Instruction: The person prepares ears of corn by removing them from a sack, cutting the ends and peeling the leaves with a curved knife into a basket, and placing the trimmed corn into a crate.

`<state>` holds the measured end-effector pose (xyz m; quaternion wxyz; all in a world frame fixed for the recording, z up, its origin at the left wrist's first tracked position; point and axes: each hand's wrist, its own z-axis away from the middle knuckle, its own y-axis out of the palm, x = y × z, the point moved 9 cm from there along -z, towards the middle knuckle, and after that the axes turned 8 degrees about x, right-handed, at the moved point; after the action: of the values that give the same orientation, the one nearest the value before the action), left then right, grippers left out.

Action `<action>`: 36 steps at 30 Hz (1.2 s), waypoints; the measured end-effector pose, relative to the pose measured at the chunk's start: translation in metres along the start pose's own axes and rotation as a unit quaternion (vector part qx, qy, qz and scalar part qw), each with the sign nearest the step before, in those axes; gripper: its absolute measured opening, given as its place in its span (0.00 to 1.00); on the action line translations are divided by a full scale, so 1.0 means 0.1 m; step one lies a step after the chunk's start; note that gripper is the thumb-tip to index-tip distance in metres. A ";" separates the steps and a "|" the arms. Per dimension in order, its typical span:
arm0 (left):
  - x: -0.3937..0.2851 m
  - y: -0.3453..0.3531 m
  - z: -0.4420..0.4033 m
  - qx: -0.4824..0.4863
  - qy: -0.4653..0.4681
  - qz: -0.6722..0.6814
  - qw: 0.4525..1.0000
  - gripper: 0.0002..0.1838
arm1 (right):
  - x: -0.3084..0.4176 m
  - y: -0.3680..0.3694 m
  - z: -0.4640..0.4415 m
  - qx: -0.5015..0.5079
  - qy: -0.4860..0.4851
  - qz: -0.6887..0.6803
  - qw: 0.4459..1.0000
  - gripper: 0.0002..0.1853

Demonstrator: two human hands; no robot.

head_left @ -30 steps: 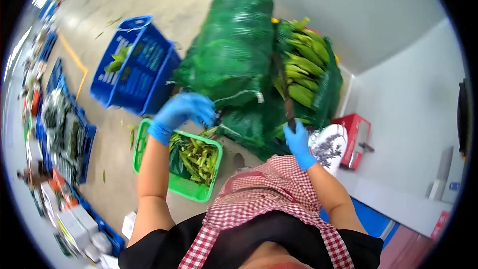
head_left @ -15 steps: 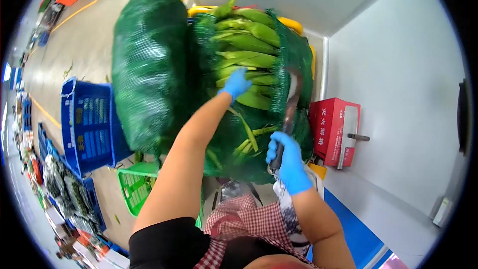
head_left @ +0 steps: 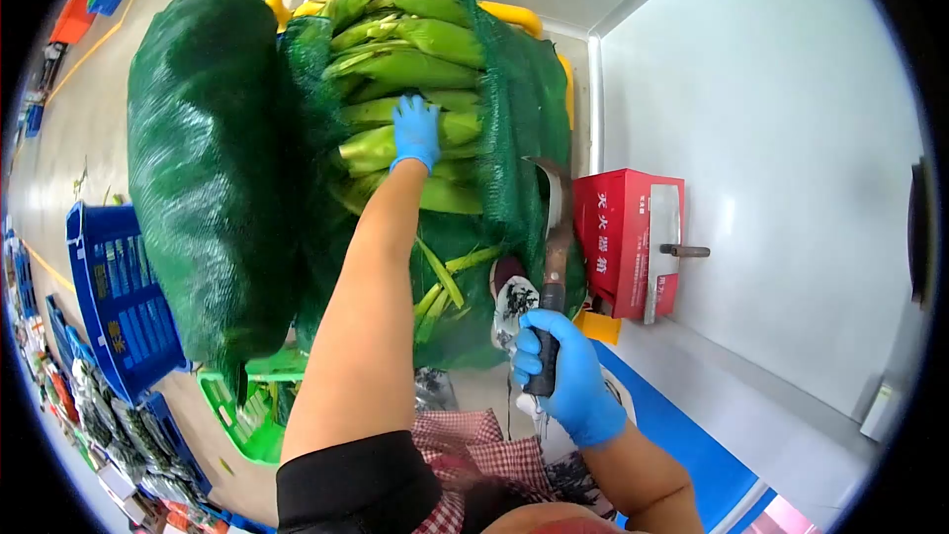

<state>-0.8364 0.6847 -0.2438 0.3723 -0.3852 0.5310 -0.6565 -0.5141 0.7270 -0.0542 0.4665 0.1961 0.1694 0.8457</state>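
Note:
Green ears of corn in their husks (head_left: 425,49) lie stacked in an opened green mesh sack (head_left: 519,119). My left hand (head_left: 416,133), in a blue glove, reaches out onto the ears, its fingers spread over one in the middle of the stack. In my right hand (head_left: 563,376), also gloved in blue, is the black handle of a curved knife (head_left: 559,227); its blade points away from me, beside the sack's right side. Loose husk pieces (head_left: 440,277) rest on the mesh nearer to me.
A full green mesh sack (head_left: 208,168) stands at the left. Beyond it is a blue crate (head_left: 124,297), with a green basket (head_left: 257,420) nearer me. At the right, a red box (head_left: 618,237) sits by the grey wall (head_left: 771,178). Yellow bars (head_left: 514,16) show behind the corn.
The view has turned toward the corn. My left hand has gone from above the green basket onto the ears, moving slightly across them lately. The knife has stayed in my right hand.

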 end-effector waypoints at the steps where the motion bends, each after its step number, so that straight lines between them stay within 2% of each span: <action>1: 0.05 0.19 0.22 0.125 -0.033 0.141 0.982 0.30 | -0.07 -0.02 0.01 0.011 0.007 0.001 1.000 0.06; 2: 0.09 0.35 0.49 0.238 -0.067 0.277 0.929 0.33 | -0.14 -0.02 0.01 0.019 0.010 0.002 1.000 0.07; 3: 0.19 0.42 0.86 0.272 -0.100 0.337 0.896 0.41 | -0.18 -0.04 0.01 0.020 0.009 0.019 1.000 0.07; 4: 0.25 0.44 1.32 0.268 -0.131 0.480 0.825 0.44 | -0.22 -0.06 0.00 0.022 0.007 0.037 0.999 0.07; 5: 0.24 0.66 1.84 0.309 -0.184 0.572 0.737 0.41 | -0.28 -0.05 -0.01 0.024 0.005 0.056 0.998 0.07; 6: 0.10 0.39 2.40 0.304 -0.146 0.786 0.519 0.36 | -0.34 0.00 -0.01 0.024 -0.007 0.079 0.997 0.06; 7: 0.02 0.59 3.03 0.365 -0.181 0.838 0.363 0.31 | -0.41 0.07 -0.02 0.043 -0.018 0.118 0.992 0.05; 9: 0.26 0.48 4.14 0.349 -0.242 0.866 0.264 0.29 | -0.54 0.35 0.08 0.070 -0.081 0.261 0.959 0.05; 11: 0.71 0.04 5.03 0.248 -0.235 0.894 0.290 0.30 | -0.85 0.63 0.08 0.126 -0.170 0.383 0.899 0.06; 12: 0.98 -0.11 5.44 0.231 -0.226 0.886 0.333 0.31 | -1.06 0.83 0.13 0.163 -0.218 0.430 0.861 0.07; 13: 1.23 -0.37 5.81 0.215 -0.228 0.885 0.344 0.31 | -1.29 0.95 0.13 0.183 -0.289 0.488 0.803 0.07; 15: 1.77 -0.62 6.57 0.176 -0.267 0.864 0.388 0.31 | -1.89 1.19 0.23 0.216 -0.356 0.629 0.656 0.08; 17: 2.22 -0.70 7.29 0.105 -0.299 0.861 0.398 0.30 | -2.64 1.44 0.56 0.269 -0.375 0.641 0.613 0.09; 19: 2.63 -0.84 7.93 0.047 -0.360 0.794 0.488 0.26 | -3.27 1.73 0.97 0.343 -0.404 0.580 0.618 0.08; 21: 2.82 -0.97 8.51 0.022 -0.409 0.741 0.532 0.25 | -3.87 1.81 1.31 0.427 -0.435 0.521 0.597 0.08; 22: 2.88 -0.99 8.81 0.000 -0.443 0.733 0.517 0.24 | -4.21 1.74 1.34 0.436 -0.431 0.583 0.533 0.10; 23: 2.86 -1.05 9.05 -0.017 -0.448 0.750 0.487 0.25 | -4.56 1.64 1.33 0.437 -0.443 0.644 0.445 0.09; 24: 2.74 -1.14 9.38 -0.027 -0.462 0.759 0.458 0.25 | -4.96 1.22 0.99 0.373 -0.313 0.819 0.305 0.13; 25: 2.71 -1.23 9.59 -0.030 -0.476 0.769 0.425 0.24 | -5.25 0.65 0.25 0.343 -0.168 0.904 0.191 0.17; 26: 2.69 -1.25 9.79 -0.063 -0.473 0.771 0.422 0.26 | -5.23 0.43 0.42 0.373 -0.097 0.917 0.097 0.17; 27: 2.65 -1.20 10.11 -0.094 -0.469 0.769 0.424 0.27 | -5.15 0.18 0.43 0.361 -0.069 0.925 0.098 0.18; 28: 2.63 -1.21 10.29 -0.126 -0.462 0.770 0.422 0.28 | -5.03 0.09 0.54 0.333 -0.091 0.928 0.141 0.20; 29: 2.59 -1.32 10.42 -0.204 -0.449 0.783 0.379 0.29 | -4.93 0.05 0.64 0.294 -0.098 0.934 0.179 0.21; 31: 2.47 -1.50 10.61 -0.331 -0.421 0.796 0.283 0.31 | -4.81 0.26 0.81 0.289 -0.083 0.927 0.225 0.19; 33: 2.61 -1.50 10.74 -0.475 -0.372 0.760 0.242 0.32 | -4.88 0.72 1.15 0.318 -0.101 0.916 0.223 0.21; 35: 2.96 -1.76 10.73 -0.597 -0.305 0.714 0.200 0.30 | -5.04 1.29 1.51 0.380 -0.237 0.857 0.256 0.16; 36: 3.14 -1.70 10.78 -0.625 -0.302 0.697 0.182 0.28 | -5.09 1.61 1.89 0.429 -0.252 0.796 0.344 0.14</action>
<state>-0.0121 -0.0122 0.1085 0.4448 -0.1309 0.6628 0.5879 -0.2894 0.2297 0.0967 -0.5542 0.6156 0.1480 0.5404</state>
